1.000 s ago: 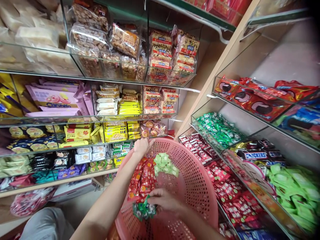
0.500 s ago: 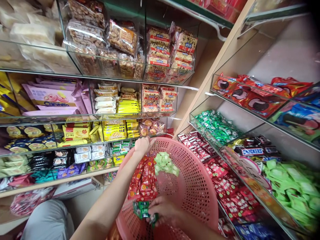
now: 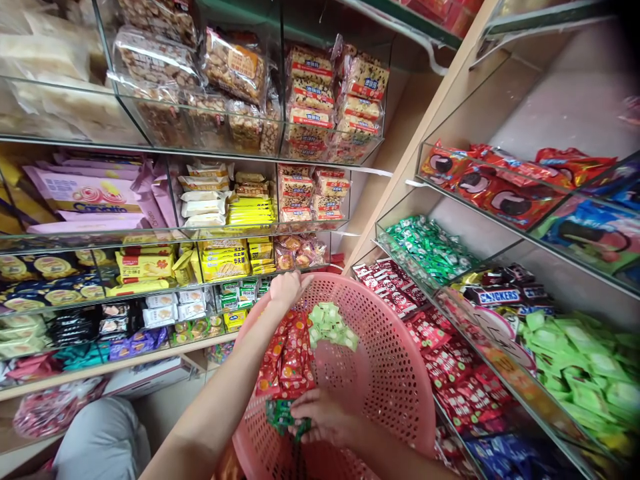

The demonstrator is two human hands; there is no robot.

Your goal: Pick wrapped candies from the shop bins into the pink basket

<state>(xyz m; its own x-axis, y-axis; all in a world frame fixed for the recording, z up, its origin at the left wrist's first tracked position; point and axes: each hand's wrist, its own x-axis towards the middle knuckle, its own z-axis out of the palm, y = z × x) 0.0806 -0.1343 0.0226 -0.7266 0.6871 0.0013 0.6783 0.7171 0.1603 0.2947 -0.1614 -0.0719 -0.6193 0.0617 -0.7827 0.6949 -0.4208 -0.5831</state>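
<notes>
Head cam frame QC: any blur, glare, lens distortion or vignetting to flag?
Head view: wide-angle lens bends shelves toward the edges; black vignette top right; top-left packets soft; faint reflections on glass bin fronts; light even, no hard shadows; centre sharp: left hand on pink basket, right hand on green candies.

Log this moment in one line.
left hand: grips rim of pink basket | right hand: closed on dark green sweets inside basket | also inside: red packets, pale green sweets
</notes>
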